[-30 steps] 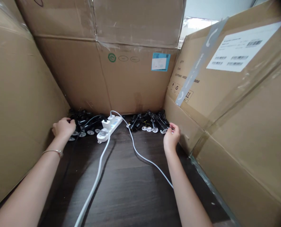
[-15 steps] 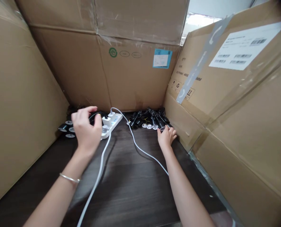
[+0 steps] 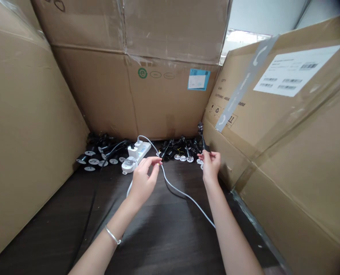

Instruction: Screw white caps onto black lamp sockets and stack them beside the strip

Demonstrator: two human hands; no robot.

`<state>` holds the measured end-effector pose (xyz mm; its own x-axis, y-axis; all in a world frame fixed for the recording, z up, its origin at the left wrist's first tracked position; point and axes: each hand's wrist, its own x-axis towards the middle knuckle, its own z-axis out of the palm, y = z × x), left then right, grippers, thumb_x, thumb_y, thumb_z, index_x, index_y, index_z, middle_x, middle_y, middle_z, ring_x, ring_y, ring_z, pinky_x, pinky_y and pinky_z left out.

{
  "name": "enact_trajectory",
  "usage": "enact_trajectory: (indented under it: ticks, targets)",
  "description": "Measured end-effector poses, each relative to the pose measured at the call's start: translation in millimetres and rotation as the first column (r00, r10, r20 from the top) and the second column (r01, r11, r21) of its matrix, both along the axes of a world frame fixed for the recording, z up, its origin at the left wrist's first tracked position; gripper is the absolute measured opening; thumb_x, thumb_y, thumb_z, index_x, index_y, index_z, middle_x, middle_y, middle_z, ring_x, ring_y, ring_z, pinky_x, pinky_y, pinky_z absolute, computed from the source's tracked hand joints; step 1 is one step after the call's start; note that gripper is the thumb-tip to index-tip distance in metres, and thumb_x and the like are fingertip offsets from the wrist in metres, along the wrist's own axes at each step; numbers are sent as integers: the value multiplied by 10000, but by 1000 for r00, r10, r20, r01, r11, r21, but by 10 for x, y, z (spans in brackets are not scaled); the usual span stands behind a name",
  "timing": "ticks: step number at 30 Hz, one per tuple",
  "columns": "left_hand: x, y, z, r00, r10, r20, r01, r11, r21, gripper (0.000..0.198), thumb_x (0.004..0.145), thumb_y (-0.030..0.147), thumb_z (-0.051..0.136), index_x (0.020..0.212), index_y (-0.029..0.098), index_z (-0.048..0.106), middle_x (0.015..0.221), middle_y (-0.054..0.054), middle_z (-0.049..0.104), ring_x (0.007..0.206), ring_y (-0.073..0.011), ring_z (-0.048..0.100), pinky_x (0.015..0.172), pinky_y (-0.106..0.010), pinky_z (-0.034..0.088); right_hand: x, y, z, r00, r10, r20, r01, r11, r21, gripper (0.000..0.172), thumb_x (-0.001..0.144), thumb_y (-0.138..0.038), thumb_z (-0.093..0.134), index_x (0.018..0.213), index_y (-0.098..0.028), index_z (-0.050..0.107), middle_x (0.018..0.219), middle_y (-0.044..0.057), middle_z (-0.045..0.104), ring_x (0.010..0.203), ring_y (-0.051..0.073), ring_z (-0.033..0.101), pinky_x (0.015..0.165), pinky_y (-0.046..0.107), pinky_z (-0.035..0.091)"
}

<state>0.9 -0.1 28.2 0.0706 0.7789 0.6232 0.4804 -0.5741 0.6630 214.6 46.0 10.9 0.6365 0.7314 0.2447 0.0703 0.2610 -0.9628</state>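
Observation:
My right hand [image 3: 210, 165] pinches a small black part [image 3: 201, 134] and holds it upright above the right-hand pile of black parts with white round bases [image 3: 181, 149]. My left hand [image 3: 144, 180] hovers mid-table with fingers half curled and empty, just in front of the white power strip [image 3: 133, 156] and over its white cable [image 3: 178, 192]. A second pile of the same black parts [image 3: 97, 154] lies at the far left by the box wall.
Tall cardboard boxes wall in the dark wooden table [image 3: 158, 233] on the left [image 3: 21, 126], at the back [image 3: 147, 88] and on the right [image 3: 296, 145]. A black cable [image 3: 91, 206] runs from the strip toward the near edge.
My right hand has lifted one black part out of the right pile. My left hand has left the left pile and swung right to the middle, near the white cable.

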Motion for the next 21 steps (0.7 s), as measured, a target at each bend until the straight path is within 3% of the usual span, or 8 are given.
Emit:
enact_trajectory:
  ticks: [3, 5, 7, 8, 10, 12, 17, 21]
  targets:
    - [31, -58, -58, 998, -44, 47, 45, 999, -20, 201, 856, 215, 455, 1024, 187, 561, 905, -41, 625, 862, -156, 562, 765, -291, 427, -208, -187, 172, 940, 275, -200, -272, 961, 42, 189, 757, -356, 437, 775, -168, 436, 778, 64, 619, 666, 112, 600, 674, 255, 501]
    - [42, -89, -90, 994, -59, 91, 58, 998, 11, 274, 859, 214, 457, 1128, 199, 504, 953, -46, 611, 884, -153, 557, 763, -287, 434, -389, -327, 237, 539, 606, -585, -599, 764, 240, 200, 731, -313, 501, 826, -138, 510, 794, 61, 626, 637, 88, 581, 646, 214, 495]
    - [46, -108, -125, 991, -78, 111, 71, 995, 70, 353, 863, 218, 452, 1216, 220, 436, 1032, -55, 581, 906, -147, 547, 781, -289, 442, -560, -445, 250, 183, 668, -721, -710, 597, 374, 216, 736, -283, 495, 864, -116, 545, 783, 57, 631, 616, 82, 568, 606, 196, 490]
    - [47, -114, -145, 990, -89, 108, 79, 992, 96, 385, 865, 224, 449, 1247, 233, 406, 1077, -61, 558, 915, -144, 542, 791, -293, 446, -630, -490, 241, 65, 659, -749, -736, 539, 411, 238, 740, -278, 489, 896, -111, 556, 786, 54, 637, 615, 85, 566, 598, 198, 490]
    - [49, -125, -184, 992, -99, 79, 87, 987, 133, 429, 864, 246, 450, 1284, 251, 366, 1169, -77, 496, 954, -152, 525, 811, -306, 453, -734, -552, 209, -70, 628, -775, -765, 465, 446, 283, 740, -279, 485, 950, -108, 568, 817, 51, 650, 646, 95, 580, 625, 208, 499]
    - [55, -136, -217, 996, -85, 29, 80, 987, 140, 469, 850, 282, 473, 1301, 257, 347, 1244, -97, 420, 1036, -181, 491, 828, -325, 456, -790, -590, 181, -96, 618, -780, -781, 439, 444, 300, 733, -271, 484, 971, -117, 581, 859, 45, 661, 716, 117, 602, 682, 234, 508]
    - [80, -157, -258, 998, -50, -42, 56, 983, 173, 615, 767, 374, 580, 1308, 239, 321, 1298, -127, 337, 1172, -261, 392, 881, -401, 442, -815, -632, 176, -17, 672, -741, -823, 412, 392, 273, 737, -257, 471, 925, -131, 624, 879, 37, 671, 796, 157, 610, 757, 288, 502]
    - [90, -154, -258, 995, -86, 45, 76, 980, 185, 631, 752, 343, 604, 1300, 218, 316, 1275, -134, 359, 1078, -223, 469, 895, -394, 441, -813, -610, 165, 77, 678, -731, -842, 438, 317, 304, 716, -280, 448, 892, -118, 635, 890, 63, 667, 809, 166, 604, 746, 282, 492]
